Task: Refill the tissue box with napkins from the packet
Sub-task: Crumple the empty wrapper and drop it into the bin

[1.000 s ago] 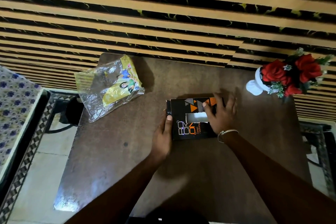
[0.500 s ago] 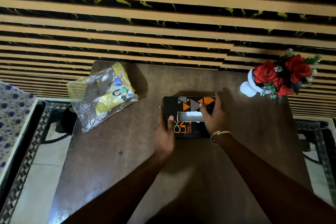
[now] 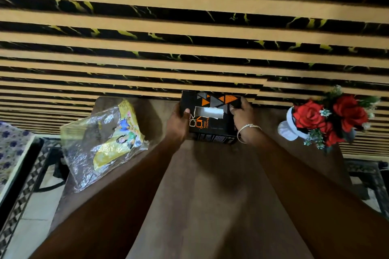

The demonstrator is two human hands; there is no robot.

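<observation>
A black tissue box with orange triangles and a torn white slot on top is held up above the brown table, near its far edge. My left hand grips its left end, thumb on the top face. My right hand, with a silver bangle on the wrist, grips its right end. The box tilts so its top and near side face me. A clear and yellow plastic napkin packet lies on the table's left part, apart from both hands.
A white vase with red artificial roses stands at the table's right far corner. A striped tan and black wall runs right behind the table. A floral-covered surface and patterned floor lie at the left.
Both hands have lifted the tissue box off the table and carried it away from me, toward the far edge. The packet and vase have not moved on the table.
</observation>
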